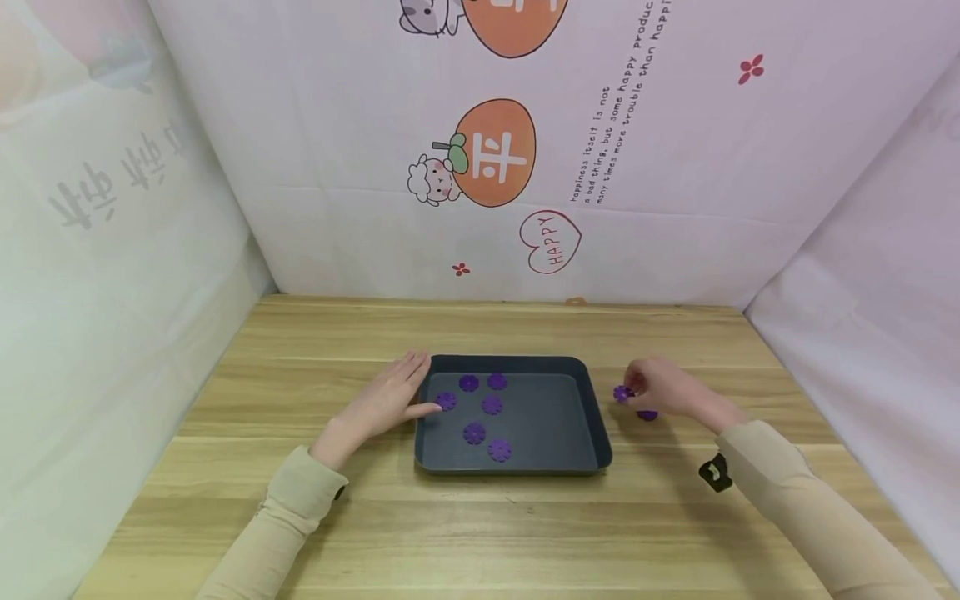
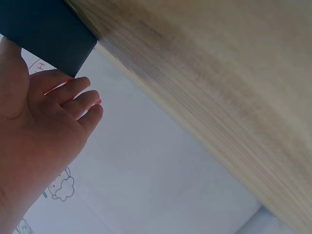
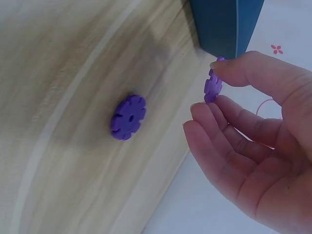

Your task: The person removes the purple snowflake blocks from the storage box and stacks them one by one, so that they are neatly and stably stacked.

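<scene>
A dark blue-grey tray [image 1: 525,417] sits on the table with several purple notched discs [image 1: 492,405] lying in its left half. My left hand [image 1: 386,400] rests on the tray's left rim, fingers fairly straight by the far corner and thumb reaching over the inside. In the left wrist view, the fingers touch the tray's corner [image 2: 53,36]. To the right of the tray, my right hand [image 1: 663,387] pinches a purple notched disc [image 3: 213,84] between thumb and index finger, held on edge. Below it, another purple disc [image 3: 128,117] lies on the wood.
The wooden table [image 1: 525,533] stretches in front of and around the tray. White printed cloth [image 1: 360,150] hangs behind and on both sides. A small black strap piece [image 1: 716,472] hangs at the right wrist.
</scene>
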Demonstrator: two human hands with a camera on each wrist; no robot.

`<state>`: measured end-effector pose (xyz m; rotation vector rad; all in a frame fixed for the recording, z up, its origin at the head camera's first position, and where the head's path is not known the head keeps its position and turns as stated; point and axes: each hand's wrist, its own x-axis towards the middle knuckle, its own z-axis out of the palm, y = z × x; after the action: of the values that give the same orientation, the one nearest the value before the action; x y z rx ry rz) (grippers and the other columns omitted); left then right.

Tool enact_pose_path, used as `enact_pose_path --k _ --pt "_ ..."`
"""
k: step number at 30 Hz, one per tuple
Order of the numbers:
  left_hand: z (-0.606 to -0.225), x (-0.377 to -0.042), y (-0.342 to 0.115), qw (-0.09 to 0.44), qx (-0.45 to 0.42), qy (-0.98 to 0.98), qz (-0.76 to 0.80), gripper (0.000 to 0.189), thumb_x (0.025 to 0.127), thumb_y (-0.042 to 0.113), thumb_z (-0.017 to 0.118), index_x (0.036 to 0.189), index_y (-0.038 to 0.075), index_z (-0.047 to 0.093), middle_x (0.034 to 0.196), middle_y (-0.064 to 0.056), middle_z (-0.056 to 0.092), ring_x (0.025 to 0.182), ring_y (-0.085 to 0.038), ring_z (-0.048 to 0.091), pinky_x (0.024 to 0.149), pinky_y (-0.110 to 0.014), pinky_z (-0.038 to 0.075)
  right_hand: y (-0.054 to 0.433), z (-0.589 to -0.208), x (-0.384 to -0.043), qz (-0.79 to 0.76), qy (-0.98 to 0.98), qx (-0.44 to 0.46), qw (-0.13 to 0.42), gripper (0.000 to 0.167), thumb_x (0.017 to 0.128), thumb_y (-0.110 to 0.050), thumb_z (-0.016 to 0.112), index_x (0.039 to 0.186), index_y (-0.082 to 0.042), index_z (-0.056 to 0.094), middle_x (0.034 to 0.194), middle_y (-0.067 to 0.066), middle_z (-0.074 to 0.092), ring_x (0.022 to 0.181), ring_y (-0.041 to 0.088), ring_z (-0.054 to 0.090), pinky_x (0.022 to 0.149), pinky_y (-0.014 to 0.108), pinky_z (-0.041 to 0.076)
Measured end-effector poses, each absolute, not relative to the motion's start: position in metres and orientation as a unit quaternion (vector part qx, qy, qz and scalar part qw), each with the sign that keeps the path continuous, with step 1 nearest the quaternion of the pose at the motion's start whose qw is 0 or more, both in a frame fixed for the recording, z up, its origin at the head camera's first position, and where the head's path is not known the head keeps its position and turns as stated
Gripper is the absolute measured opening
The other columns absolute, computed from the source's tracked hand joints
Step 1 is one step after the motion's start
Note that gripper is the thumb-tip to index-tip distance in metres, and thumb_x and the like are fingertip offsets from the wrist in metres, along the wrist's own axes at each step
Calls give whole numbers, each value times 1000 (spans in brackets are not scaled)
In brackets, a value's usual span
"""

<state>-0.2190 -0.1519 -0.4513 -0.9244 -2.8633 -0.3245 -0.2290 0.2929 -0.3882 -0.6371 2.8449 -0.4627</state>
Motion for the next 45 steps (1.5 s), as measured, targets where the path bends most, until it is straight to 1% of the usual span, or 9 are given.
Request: enact_pose_path --k 5,10,18,24,32,37,45 --pt "-451 -219 -152 52 -304 -945 -106 84 94 52 60 150 -7 36 155 -26 38 147 -41 34 122 -52 32 300 -392 -227 -157 961 -205 98 21 78 -11 77 91 2 67 85 10 68 77 15 60 70 31 55" --pt "-450 -218 -152 50 -303 -946 -106 84 94 51 60 149 -7 36 155 -26 38 147 -41 34 121 -53 32 307 -394 -224 -160 962 -203 89 19 77 -10 77 88 2 67 82 10 68 73 15 60 66 29 54" --pt "-451 -218 -151 63 -308 -944 -100 84 93 50 62 148 -8 38 153 -27 40 145 -42 37 120 -53 35 318 -399 -222 -165 964 -191 86 20 79 -12 78 87 1 66 83 11 68 75 16 60 67 32 55" --pt "-451 -217 -148 58 -307 -944 -104 83 94 50 61 148 -9 37 154 -27 40 146 -41 35 121 -53 33 327 -405 -221 -167 966 -179 86 20 78 -14 78 88 -1 67 83 8 67 76 14 59 68 29 51" --pt "-448 -216 -152 75 -312 -941 -110 82 93 46 65 146 -10 39 152 -28 42 143 -43 39 119 -54 36 331 -411 -225 -172 965 -186 70 20 76 -12 79 86 0 67 82 10 69 75 16 61 67 29 53" --pt "-447 -215 -152 83 -314 -940 -103 81 93 46 65 146 -10 41 151 -29 43 143 -43 40 119 -54 36 332 -413 -225 -167 967 -181 70 21 77 -11 79 87 2 67 83 12 70 76 18 63 69 32 55" --pt "-446 -214 -149 75 -313 -941 -106 80 94 45 64 146 -10 40 151 -29 42 143 -43 39 119 -54 35 335 -415 -222 -168 968 -162 92 21 79 -11 78 90 2 66 87 14 71 80 22 66 74 40 58"
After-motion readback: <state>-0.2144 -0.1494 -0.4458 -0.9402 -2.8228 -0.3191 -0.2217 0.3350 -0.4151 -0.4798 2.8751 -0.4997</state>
